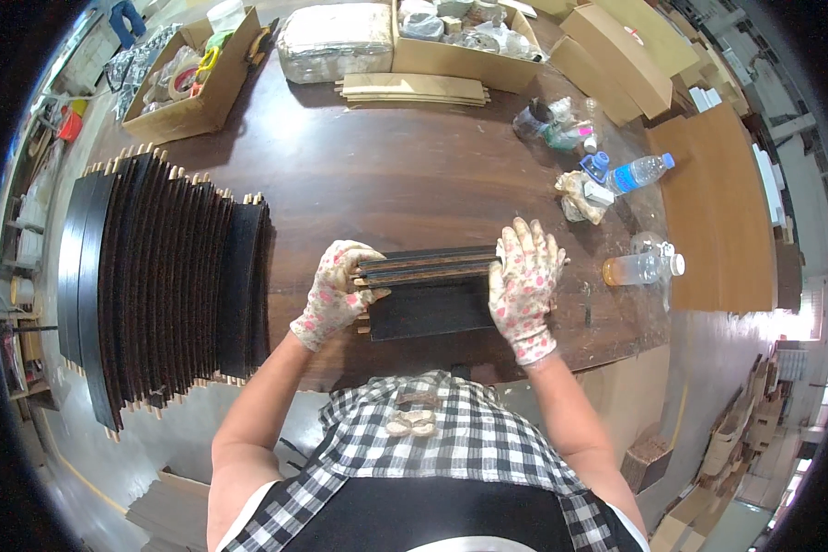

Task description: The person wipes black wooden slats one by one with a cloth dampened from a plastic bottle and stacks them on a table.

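Observation:
In front of me a small stack of black wooden boards (432, 311) stands on edge on the brown table, with pale wooden pegs at its left end. My left hand (331, 293), in a white glove with a pink pattern, is closed around that left end, thumb on the near side and fingers on the far side. Against the right end rests my right hand (526, 290), gloved alike, its fingers stretched out flat and pointing away from me. The gloves partly hide both ends of the boards.
A long row of similar black boards (161, 276) with peg ends fills the table's left side. Cardboard boxes (202, 106) and a wrapped bale (336, 41) line the far edge. Bottles (639, 175) and crumpled plastic lie at right, beside a brown sheet (722, 212).

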